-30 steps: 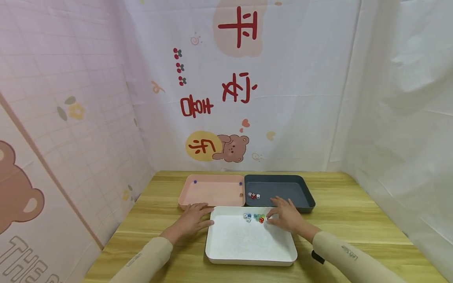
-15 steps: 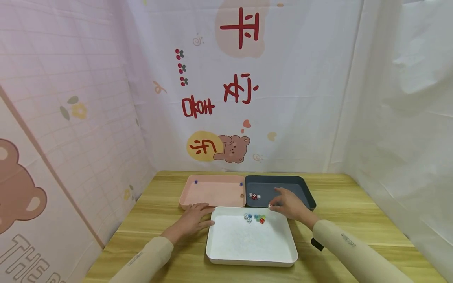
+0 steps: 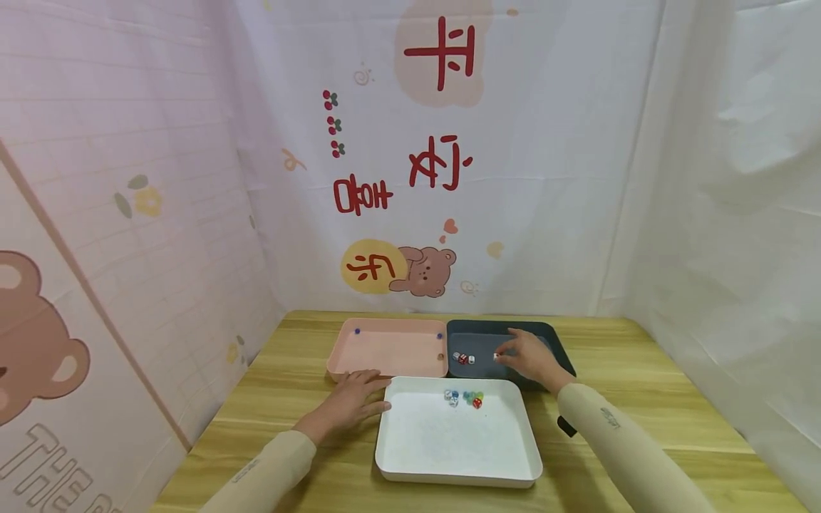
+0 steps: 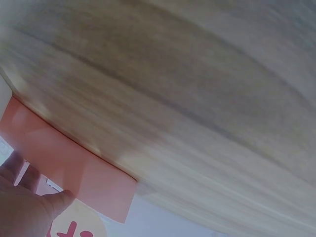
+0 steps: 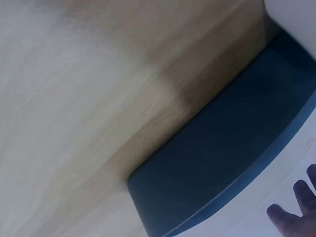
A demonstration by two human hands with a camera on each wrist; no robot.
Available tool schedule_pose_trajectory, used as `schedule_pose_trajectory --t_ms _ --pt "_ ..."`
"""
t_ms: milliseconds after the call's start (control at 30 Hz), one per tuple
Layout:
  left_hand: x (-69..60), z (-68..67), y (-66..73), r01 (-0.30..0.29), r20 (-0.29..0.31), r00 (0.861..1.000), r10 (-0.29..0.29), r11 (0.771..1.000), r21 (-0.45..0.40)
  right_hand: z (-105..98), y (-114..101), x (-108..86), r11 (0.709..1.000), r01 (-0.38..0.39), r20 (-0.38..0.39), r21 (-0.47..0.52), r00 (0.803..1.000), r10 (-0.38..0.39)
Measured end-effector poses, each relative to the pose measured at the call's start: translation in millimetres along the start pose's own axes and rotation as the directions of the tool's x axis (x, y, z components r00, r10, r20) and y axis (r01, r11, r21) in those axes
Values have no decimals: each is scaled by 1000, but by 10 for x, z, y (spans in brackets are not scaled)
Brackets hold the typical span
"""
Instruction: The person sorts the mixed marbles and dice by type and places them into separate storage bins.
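In the head view my right hand (image 3: 529, 356) pinches a small white die (image 3: 497, 357) between thumb and fingertips over the dark blue-grey tray (image 3: 564, 354). A red die (image 3: 463, 359) and white dice (image 3: 471, 360) sit at the left of that tray. My left hand (image 3: 349, 400) lies with relaxed fingers at the upper left edge of the white tray (image 3: 458, 445), close to the pink tray (image 3: 385, 349). Near its far wall, the white tray holds a red die (image 3: 477, 403), clear-and-white dice (image 3: 453, 401) and several green-blue pieces (image 3: 470, 396).
Inside the pink tray are two small blue pieces (image 3: 357, 331) and a brownish one (image 3: 440, 357). All three trays stand on a wood-grain table (image 3: 648, 399). Printed cloth (image 3: 545, 178) hangs behind and at the sides.
My right hand has lifted the white die from the white tray and carried it forward over the dark tray. My left hand has stayed in place.
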State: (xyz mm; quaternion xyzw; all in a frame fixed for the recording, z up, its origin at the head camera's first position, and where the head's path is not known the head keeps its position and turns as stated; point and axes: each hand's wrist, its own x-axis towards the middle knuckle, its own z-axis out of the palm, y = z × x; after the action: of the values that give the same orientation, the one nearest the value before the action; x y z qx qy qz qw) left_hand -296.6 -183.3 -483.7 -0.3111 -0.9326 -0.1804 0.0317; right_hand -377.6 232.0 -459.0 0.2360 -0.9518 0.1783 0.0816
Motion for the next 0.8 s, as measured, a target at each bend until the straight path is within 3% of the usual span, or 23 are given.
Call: schedule_pose_trajectory --t_ms 500,800 --pt "-7 18 -6 16 9 1000 -17 999 29 154 99 153 989 -108 47 -96 993 113" --pt "9 13 4 13 -3 1000 -13 999 30 198 74 212 985 -132 52 -112 989 138"
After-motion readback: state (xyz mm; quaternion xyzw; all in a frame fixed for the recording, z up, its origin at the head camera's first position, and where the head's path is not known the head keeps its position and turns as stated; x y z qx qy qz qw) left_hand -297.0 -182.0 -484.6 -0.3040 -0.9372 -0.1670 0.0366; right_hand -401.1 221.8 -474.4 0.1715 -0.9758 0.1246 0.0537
